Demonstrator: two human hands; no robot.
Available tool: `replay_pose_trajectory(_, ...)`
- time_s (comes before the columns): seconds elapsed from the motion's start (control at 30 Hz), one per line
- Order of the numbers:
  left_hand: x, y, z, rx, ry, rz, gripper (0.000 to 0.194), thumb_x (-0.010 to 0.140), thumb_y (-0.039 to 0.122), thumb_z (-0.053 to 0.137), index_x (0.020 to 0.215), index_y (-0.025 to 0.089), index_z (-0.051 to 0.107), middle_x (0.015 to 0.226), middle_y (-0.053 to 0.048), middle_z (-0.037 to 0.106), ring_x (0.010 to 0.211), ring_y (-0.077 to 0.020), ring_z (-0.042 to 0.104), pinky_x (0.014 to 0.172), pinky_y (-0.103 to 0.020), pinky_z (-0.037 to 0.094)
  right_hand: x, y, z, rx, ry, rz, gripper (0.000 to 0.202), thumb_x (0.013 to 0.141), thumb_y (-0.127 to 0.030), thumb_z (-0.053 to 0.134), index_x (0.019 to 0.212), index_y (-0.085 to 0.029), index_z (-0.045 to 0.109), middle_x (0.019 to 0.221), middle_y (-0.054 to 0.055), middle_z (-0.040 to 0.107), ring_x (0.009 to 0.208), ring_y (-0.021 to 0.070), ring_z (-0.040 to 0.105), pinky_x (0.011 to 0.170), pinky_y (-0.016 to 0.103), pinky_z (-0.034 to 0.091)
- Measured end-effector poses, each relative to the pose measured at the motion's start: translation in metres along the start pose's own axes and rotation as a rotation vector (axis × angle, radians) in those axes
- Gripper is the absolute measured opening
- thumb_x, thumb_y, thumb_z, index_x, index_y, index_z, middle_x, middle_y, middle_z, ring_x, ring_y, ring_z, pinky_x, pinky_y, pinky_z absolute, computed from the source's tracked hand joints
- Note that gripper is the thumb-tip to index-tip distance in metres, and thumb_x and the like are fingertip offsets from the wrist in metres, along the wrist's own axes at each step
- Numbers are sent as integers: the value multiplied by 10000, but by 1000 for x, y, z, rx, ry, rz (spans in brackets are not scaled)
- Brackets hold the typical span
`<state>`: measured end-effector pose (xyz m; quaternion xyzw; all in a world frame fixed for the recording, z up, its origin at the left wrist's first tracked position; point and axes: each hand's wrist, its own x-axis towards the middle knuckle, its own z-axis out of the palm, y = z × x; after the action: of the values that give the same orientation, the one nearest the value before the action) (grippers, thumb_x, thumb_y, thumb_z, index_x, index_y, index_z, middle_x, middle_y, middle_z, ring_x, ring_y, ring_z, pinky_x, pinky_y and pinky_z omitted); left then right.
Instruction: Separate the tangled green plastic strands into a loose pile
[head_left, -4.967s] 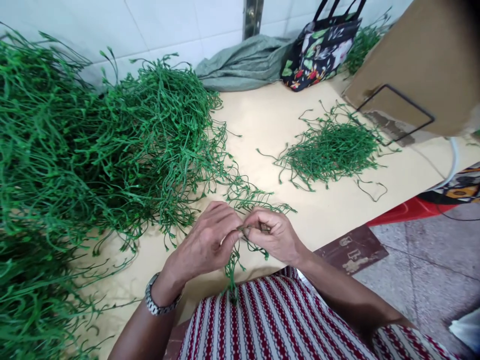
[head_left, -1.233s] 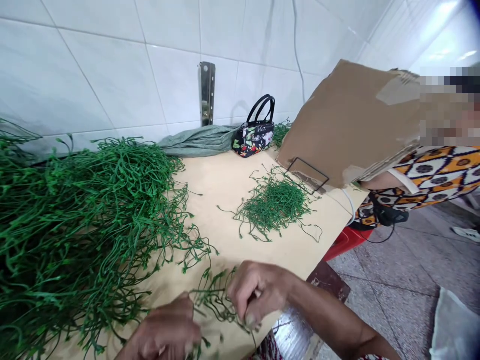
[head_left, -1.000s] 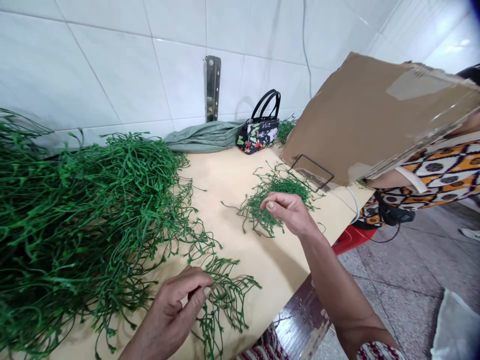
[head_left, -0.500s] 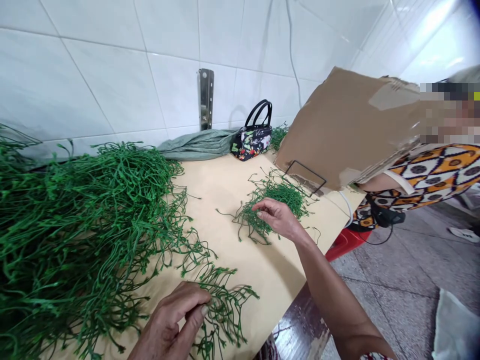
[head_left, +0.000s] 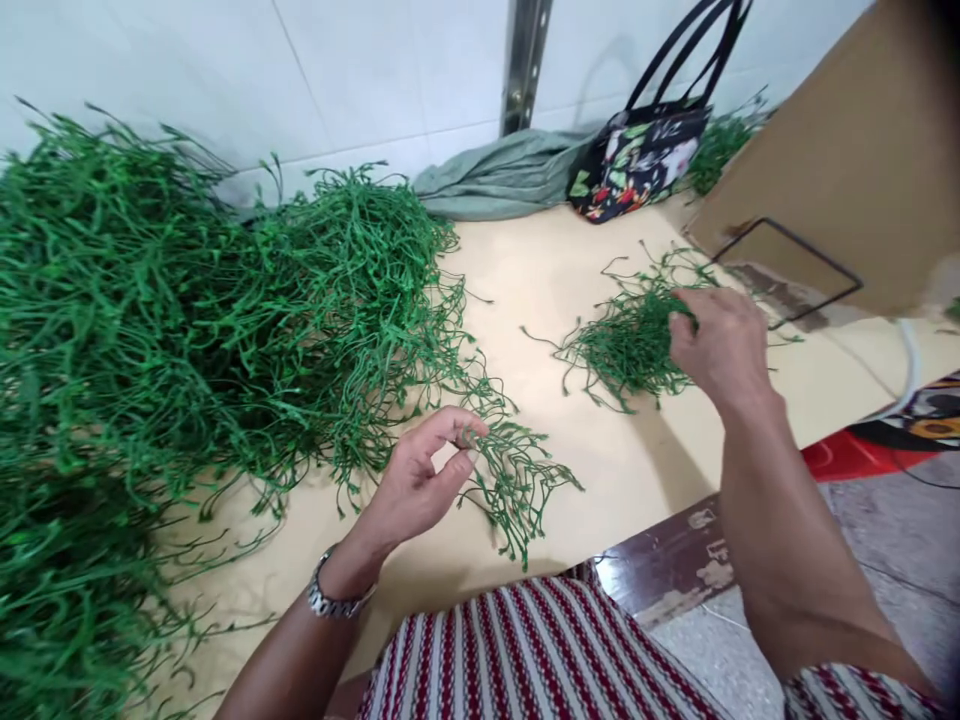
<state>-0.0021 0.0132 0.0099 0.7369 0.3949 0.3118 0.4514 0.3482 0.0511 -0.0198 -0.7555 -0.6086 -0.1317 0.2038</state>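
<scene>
Fingers of the left hand (head_left: 424, 480) are pinched on the ends of a small green sprig bunch (head_left: 517, 485), which spreads above the table (head_left: 622, 510). The right hand (head_left: 724, 345) has curled fingers over the smaller green pile (head_left: 634, 345); I cannot tell if they grip something. The large green heap (head_left: 225, 330) lies at the picture's left.

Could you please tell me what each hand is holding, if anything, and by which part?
The left hand holds a small bunch of green stems by its gathered end; whether the right hand holds anything cannot be told.
</scene>
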Motion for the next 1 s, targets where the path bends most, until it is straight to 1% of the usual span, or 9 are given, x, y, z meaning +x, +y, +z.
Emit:
replay_pose_trajectory(0.1, -1, -2, -1, -58, 18, 8, 162, 789, 171, 484, 940, 171, 543, 800, -45, 582, 693, -140, 533, 601, -255, 435, -19, -31, -22, 259, 22, -192, 297, 844, -214, 448, 1071, -132, 621, 1049, 122, 618, 984, 212, 539, 881, 367, 408)
replay_pose_trajectory(0.23, -3, -5, 2, -69, 29, 30, 181, 799, 166, 484, 972, 179, 536, 802, -47, 578, 726, -150, 532, 644, -270, 438, -53, -98, -45, 724, -269, -503, 214, 869, -258, 480, 994, -171, 630, 898, 63, 651, 846, 162, 581, 742, 310, 475)
replay_pose_trajectory(0.37, -6, -5, 9, -70, 58, 42, 239, 791, 126, 491, 1019, 190, 524, 879, -48, 573, 783, -150, 533, 718, -279, 434, -71, -142, -43, 762, -357, -667, 162, 859, -228, 484, 875, -139, 618, 778, 61, 620, 747, 165, 541, 695, 326, 435)
replay_pose_trajectory(0.47, -7, -2, 12, -109, 87, 2, 322, 773, 108, 498, 1081, 200, 480, 938, -50, 555, 793, -141, 523, 703, -259, 430, -74, -149, -37, 867, -332, -643, 175, 854, -141, 434, 781, -130, 593, 670, 41, 563, 659, 144, 502, 628, 297, 415)
replay_pose_trajectory(0.57, -5, 2, 11, -120, 85, -70, 389, 732, 107, 508, 1105, 196, 448, 929, -43, 538, 750, -132, 503, 656, -248, 426, -76, -148, -35, 1039, -334, -533, 137, 852, -134, 455, 829, -132, 590, 729, 54, 578, 697, 139, 519, 632, 281, 429)
replay_pose_trajectory(0.67, -1, 6, 10, -37, 38, -96, 254, 680, 110, 517, 924, 178, 541, 831, -20, 542, 705, -134, 484, 685, -279, 415, -82, -149, -35, 1156, -331, -445, 121, 852, -139, 475, 847, -151, 595, 721, 39, 573, 678, 126, 522, 610, 260, 434)
replay_pose_trajectory(0.8, 1, 4, 13, -31, 68, 8, 59, 681, 126, 533, 702, 176, 554, 701, -9, 526, 735, -162, 490, 749, -334, 400, -93, -156, -29, 1199, -301, -369, 108, 849, -127, 484, 859, -164, 585, 713, 23, 578, 657, 108, 535, 601, 235, 441)
replay_pose_trajectory(0.93, -4, -2, 19, -73, 137, 93, 56, 735, 138, 538, 721, 186, 565, 719, -14, 553, 771, -165, 528, 838, -372, 396, -103, -161, -23, 1116, -238, -317, 107, 846, -113, 468, 884, -168, 551, 739, 24, 597, 664, 105, 554, 607, 224, 443)
replay_pose_trajectory(1.0, -6, -4, 21, -50, 152, 111, 63, 750, 135, 529, 746, 190, 561, 744, -17, 565, 781, -161, 539, 851, -372, 403, -104, -160, -23, 1105, -277, -359, 110, 852, -118, 449, 887, -165, 542, 745, 28, 600, 671, 109, 558, 615, 229, 445)
